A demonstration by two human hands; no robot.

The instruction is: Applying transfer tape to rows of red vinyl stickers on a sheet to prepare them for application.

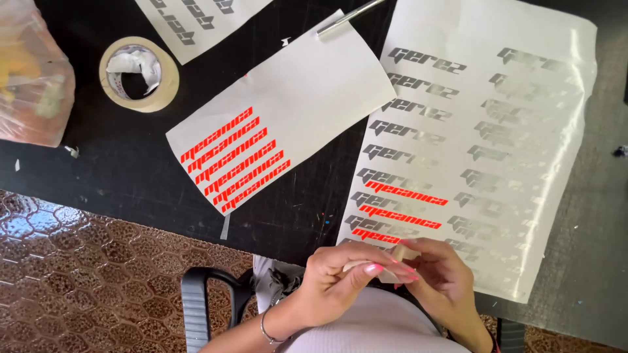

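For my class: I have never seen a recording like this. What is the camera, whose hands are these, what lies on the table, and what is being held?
There is no machine here. The one picture comes from a camera worn on a person's head, looking down at their own two bare hands. The left hand and the right hand meet near the table edge and together pinch a small pale strip; its material is hard to tell.

On the black table lies a large white sheet with rows of silver lettering and a few red words stuck on near the hands. Beside it is a smaller white sheet with red lettering in rows. Further left sits a roll of masking tape and a clear plastic bag. A silver pen-like tool lies at the top, and a chair arm shows below.
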